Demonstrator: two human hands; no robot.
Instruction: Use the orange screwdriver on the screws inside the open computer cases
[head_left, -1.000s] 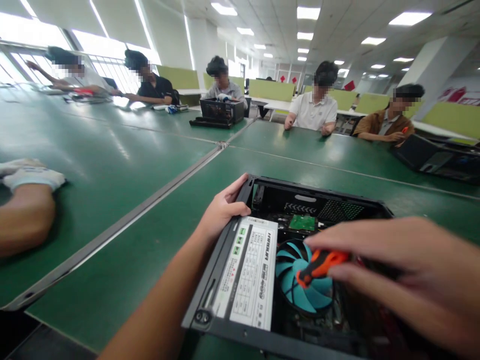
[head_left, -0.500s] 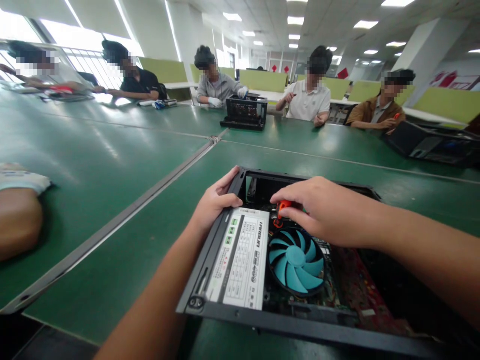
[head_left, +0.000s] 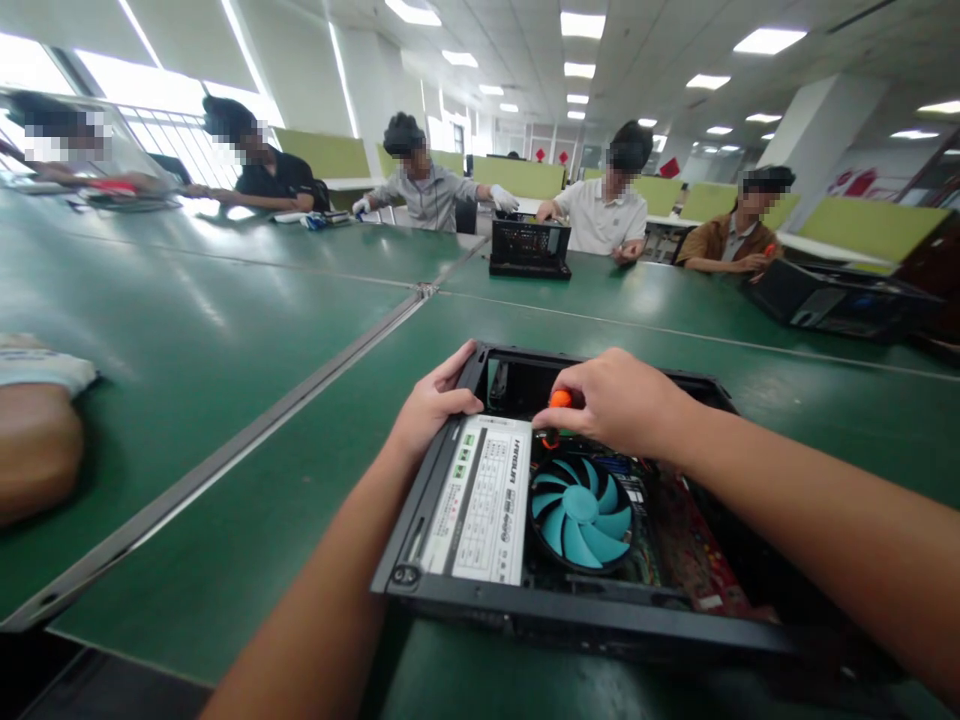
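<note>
Screwdriver [head_left: 559,400] upright over the inside of the open computer case [head_left: 600,607], just behind the blue fan [head_left: 581,505], its orange handle pinched in the person's right hand [head_left: 611,402]; its tip is hidden. The left hand [head_left: 437,402] grips the case's far left corner, thumb beside the white power box [head_left: 480,500]. The case lies on the green table [head_left: 225,560] (another person's gloved hand [head_left: 41,362] rests well apart, at the left).

- Black computer case [head_left: 529,248] across the green table [head_left: 225,430]
- Dark computer case [head_left: 847,300] at right, before a person in brown [head_left: 709,243]
- Co-worker's white glove [head_left: 46,366], left edge
- Lime-green partitions [head_left: 525,178]
- Red diamond-shaped decoration [head_left: 670,168]
- Lit ceiling panels [head_left: 770,41]
</note>
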